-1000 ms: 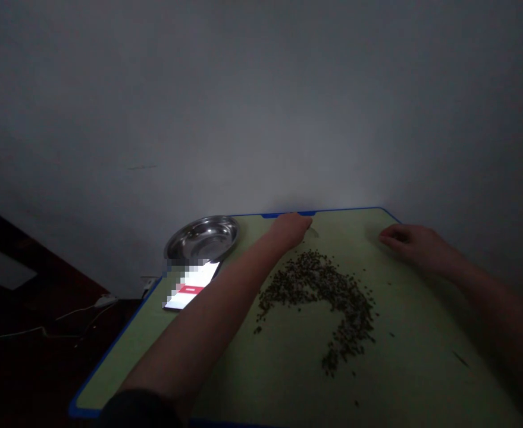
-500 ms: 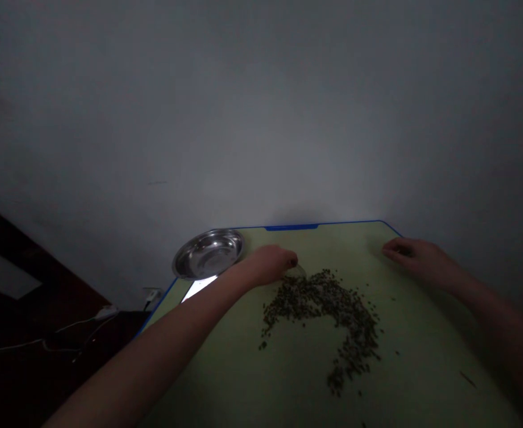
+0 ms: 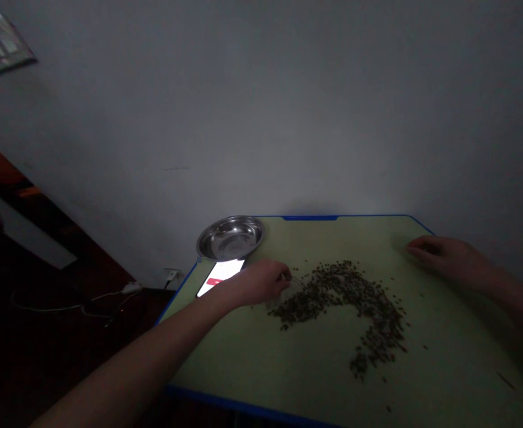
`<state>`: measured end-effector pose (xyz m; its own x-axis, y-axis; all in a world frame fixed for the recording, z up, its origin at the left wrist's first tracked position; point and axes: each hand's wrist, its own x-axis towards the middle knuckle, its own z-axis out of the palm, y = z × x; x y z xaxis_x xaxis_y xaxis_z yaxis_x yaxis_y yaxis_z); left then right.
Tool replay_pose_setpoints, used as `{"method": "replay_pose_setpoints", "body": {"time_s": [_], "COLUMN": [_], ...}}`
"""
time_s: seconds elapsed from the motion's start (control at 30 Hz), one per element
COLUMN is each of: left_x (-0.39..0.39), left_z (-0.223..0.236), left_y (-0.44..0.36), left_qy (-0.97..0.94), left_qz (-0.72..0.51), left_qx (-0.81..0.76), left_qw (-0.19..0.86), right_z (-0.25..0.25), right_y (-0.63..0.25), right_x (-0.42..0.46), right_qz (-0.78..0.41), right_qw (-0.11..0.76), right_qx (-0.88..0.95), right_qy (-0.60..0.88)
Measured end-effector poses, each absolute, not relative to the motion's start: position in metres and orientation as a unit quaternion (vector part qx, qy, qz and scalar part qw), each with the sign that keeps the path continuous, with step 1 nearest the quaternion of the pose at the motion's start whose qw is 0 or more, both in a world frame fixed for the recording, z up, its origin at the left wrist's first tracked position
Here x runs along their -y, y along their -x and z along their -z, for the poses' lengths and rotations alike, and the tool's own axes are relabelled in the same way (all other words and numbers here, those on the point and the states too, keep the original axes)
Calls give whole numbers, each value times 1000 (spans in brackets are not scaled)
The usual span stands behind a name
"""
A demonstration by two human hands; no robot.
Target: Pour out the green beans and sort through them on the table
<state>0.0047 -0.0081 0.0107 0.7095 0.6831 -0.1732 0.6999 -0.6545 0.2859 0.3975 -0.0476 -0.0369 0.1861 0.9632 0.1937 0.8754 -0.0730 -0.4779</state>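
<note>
A curved heap of small dark seeds [image 3: 348, 292] lies on a pale green table [image 3: 288, 356] with a blue rim. My left hand [image 3: 261, 283] rests at the heap's left end. Its fingers are closed on a small clear thing that I cannot make out in the dim light. My right hand [image 3: 448, 259] lies palm down near the table's far right corner. Its fingers are stretched out flat and hold nothing. It stays apart from the seeds.
A shallow steel bowl [image 3: 231, 236] sits at the far left corner. A lit phone [image 3: 220, 274] lies just in front of it, beside my left wrist. A grey wall stands behind the table. Cables [image 3: 109, 297] trail on the dark floor at left.
My left hand has drawn back from the table's far edge to the left end of the seed heap. My right hand has stayed put. The view has swung left.
</note>
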Motion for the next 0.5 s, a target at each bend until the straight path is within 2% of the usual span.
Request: {"method": "replay_pose_setpoints", "body": {"time_s": [0.27, 0.5], "left_x": [26, 30], "left_z": [-12, -45], "left_y": [-14, 34], "left_qy": [-910, -877], "left_qz": [16, -12], "left_qx": [-354, -453], "left_qw": [216, 160], "right_z": [31, 33], "right_y": [-392, -398], "right_x": [49, 47], "right_qz": [-88, -83], "right_qw": [229, 214], "right_qx": [622, 599], "right_qy": [744, 767]}}
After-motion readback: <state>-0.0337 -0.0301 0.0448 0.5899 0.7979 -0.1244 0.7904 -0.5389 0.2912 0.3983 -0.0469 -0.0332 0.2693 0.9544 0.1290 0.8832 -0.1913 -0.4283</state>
